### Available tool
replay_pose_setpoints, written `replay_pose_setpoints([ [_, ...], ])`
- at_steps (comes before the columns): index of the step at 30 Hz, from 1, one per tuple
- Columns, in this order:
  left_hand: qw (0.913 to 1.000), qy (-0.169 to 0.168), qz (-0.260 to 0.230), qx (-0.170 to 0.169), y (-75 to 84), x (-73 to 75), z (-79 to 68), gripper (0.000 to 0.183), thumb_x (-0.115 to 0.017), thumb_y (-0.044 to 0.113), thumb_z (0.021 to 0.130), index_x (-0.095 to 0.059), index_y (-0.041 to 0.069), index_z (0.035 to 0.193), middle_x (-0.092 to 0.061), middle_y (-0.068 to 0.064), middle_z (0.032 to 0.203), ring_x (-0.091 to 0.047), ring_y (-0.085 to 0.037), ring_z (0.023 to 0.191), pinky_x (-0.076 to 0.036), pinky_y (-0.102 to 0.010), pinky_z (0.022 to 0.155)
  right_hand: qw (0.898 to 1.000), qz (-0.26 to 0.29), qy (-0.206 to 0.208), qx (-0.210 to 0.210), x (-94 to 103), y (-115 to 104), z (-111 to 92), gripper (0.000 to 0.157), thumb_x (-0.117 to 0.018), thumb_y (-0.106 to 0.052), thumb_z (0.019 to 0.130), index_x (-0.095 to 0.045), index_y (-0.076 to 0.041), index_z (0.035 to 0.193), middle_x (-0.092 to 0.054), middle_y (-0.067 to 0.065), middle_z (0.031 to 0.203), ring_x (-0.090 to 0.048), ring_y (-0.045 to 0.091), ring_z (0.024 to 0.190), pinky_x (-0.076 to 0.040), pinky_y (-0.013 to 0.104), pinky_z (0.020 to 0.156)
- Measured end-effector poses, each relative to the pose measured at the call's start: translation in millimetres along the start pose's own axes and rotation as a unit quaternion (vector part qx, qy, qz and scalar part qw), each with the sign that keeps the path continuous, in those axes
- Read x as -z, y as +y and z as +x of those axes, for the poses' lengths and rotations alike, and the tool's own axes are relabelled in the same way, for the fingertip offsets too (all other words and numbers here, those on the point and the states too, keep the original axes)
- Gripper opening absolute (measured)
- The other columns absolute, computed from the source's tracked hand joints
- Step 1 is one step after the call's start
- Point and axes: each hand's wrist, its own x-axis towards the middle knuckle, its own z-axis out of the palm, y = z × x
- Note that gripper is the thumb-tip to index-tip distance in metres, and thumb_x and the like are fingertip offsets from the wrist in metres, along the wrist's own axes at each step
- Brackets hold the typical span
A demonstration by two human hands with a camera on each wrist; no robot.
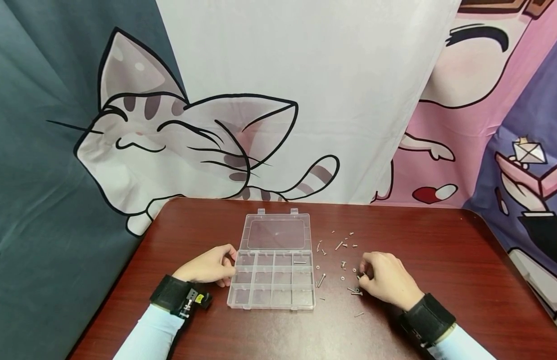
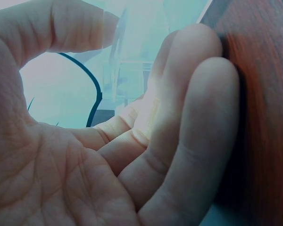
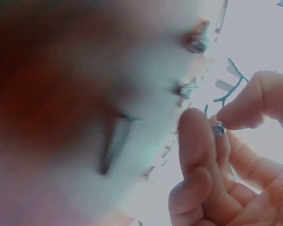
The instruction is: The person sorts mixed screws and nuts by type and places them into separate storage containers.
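Observation:
A clear plastic compartment box (image 1: 271, 272) lies with its lid (image 1: 275, 232) folded back on the table. At its left side, my left hand (image 1: 210, 267) holds the edge with thumb and fingers; the left wrist view shows the thumb (image 2: 80, 26) against the clear plastic. One long screw (image 1: 300, 262) lies in an upper right compartment. My right hand (image 1: 388, 280), low over the table right of the box, pinches a small screw (image 3: 219, 129) between thumb and fingertips; only its shiny round end shows.
Several loose screws (image 1: 321, 280) and small nuts (image 1: 343, 278) lie scattered between the box and my right hand. Another screw (image 1: 359, 314) lies nearer the front. The brown table (image 1: 206, 215) ends at a printed cloth (image 1: 278, 150) behind.

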Motion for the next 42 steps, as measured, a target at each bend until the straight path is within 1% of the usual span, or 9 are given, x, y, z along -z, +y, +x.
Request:
replay_pose_setpoints([
  [3,1.0,0.001,-0.001,0.002,0.6,-0.3,-0.4,0.036,-0.061,0.007,0.084,-0.046,-0.004,0.114,-0.06,-0.012,0.073,-0.065,-0.025,0.062,-0.057,-0.04,0.058,1.0,0.007,0.011,0.016,0.3,-5.2,8.4,0.021,-0.069,-0.011,0.065,-0.055,-0.025,0.072,-0.043,-0.014,0.062,-0.038,0.002,0.056,-0.033,0.024,0.05],
  [7,1.0,0.001,0.0,0.006,2.6,-0.5,-0.6,0.036,-0.061,0.007,0.083,-0.047,-0.004,0.114,-0.059,-0.013,0.072,-0.065,-0.025,0.062,-0.057,-0.039,0.058,0.999,0.025,0.012,0.032,-0.8,-15.8,21.6,0.019,-0.067,-0.01,0.067,-0.057,-0.024,0.074,-0.046,-0.015,0.062,-0.037,0.003,0.055,-0.033,0.023,0.048],
  [11,1.0,-0.001,0.003,0.008,4.6,-0.8,-0.4,0.036,-0.062,0.008,0.083,-0.047,-0.004,0.113,-0.059,-0.013,0.073,-0.065,-0.026,0.062,-0.057,-0.039,0.059,0.997,0.042,0.017,0.064,-3.8,-29.1,36.0,0.02,-0.066,-0.008,0.067,-0.058,-0.023,0.076,-0.051,-0.013,0.068,-0.042,0.004,0.06,-0.037,0.024,0.054],
  [13,1.0,-0.001,0.003,0.008,4.6,-1.1,0.0,0.036,-0.062,0.008,0.083,-0.047,-0.004,0.114,-0.059,-0.013,0.073,-0.065,-0.026,0.062,-0.057,-0.039,0.058,0.996,0.044,0.019,0.081,-6.4,-36.2,43.2,0.02,-0.067,-0.007,0.066,-0.058,-0.022,0.077,-0.051,-0.013,0.07,-0.044,0.004,0.063,-0.039,0.025,0.058],
  [17,1.0,-0.001,0.004,0.005,2.8,-1.9,1.4,0.036,-0.062,0.008,0.084,-0.047,-0.004,0.115,-0.059,-0.012,0.073,-0.065,-0.026,0.062,-0.057,-0.04,0.058,0.993,0.052,0.008,0.104,-12.2,-51.3,56.6,0.019,-0.067,-0.007,0.067,-0.059,-0.021,0.078,-0.051,-0.012,0.072,-0.045,0.005,0.066,-0.041,0.026,0.06],
  [25,1.0,0.002,0.007,0.0,3.6,-2.6,2.4,0.037,-0.062,0.008,0.084,-0.046,-0.004,0.115,-0.06,-0.014,0.072,-0.065,-0.026,0.061,-0.057,-0.04,0.058,0.985,0.076,-0.016,0.156,-26.4,-75.5,78.4,0.016,-0.066,-0.006,0.07,-0.062,-0.018,0.08,-0.055,-0.013,0.077,-0.052,0.002,0.069,-0.045,0.022,0.063],
  [29,0.9999,0.005,0.01,0.002,3.7,-2.8,2.2,0.037,-0.062,0.008,0.083,-0.047,-0.004,0.114,-0.059,-0.013,0.072,-0.065,-0.026,0.061,-0.057,-0.04,0.058,0.982,0.077,-0.02,0.172,-33.2,-82.6,85.2,0.016,-0.066,-0.004,0.071,-0.062,-0.017,0.081,-0.055,-0.012,0.076,-0.052,0.002,0.07,-0.046,0.022,0.063],
  [34,0.9999,0.005,0.009,0.005,3.8,-2.6,1.1,0.037,-0.063,0.008,0.083,-0.047,-0.004,0.114,-0.059,-0.013,0.072,-0.065,-0.026,0.061,-0.057,-0.04,0.058,0.981,0.068,-0.023,0.179,-38.7,-89.0,89.5,0.017,-0.068,-0.005,0.07,-0.062,-0.018,0.081,-0.055,-0.012,0.077,-0.052,0.003,0.07,-0.046,0.023,0.064],
  [42,0.9999,0.009,0.008,0.006,3.6,-1.0,-0.7,0.036,-0.062,0.008,0.083,-0.047,-0.004,0.114,-0.058,-0.012,0.072,-0.065,-0.024,0.062,-0.057,-0.039,0.059,0.979,0.063,-0.023,0.191,-40.3,-94.3,92.2,0.016,-0.067,-0.006,0.073,-0.062,-0.018,0.081,-0.053,-0.012,0.077,-0.051,0.003,0.07,-0.045,0.022,0.063],
])
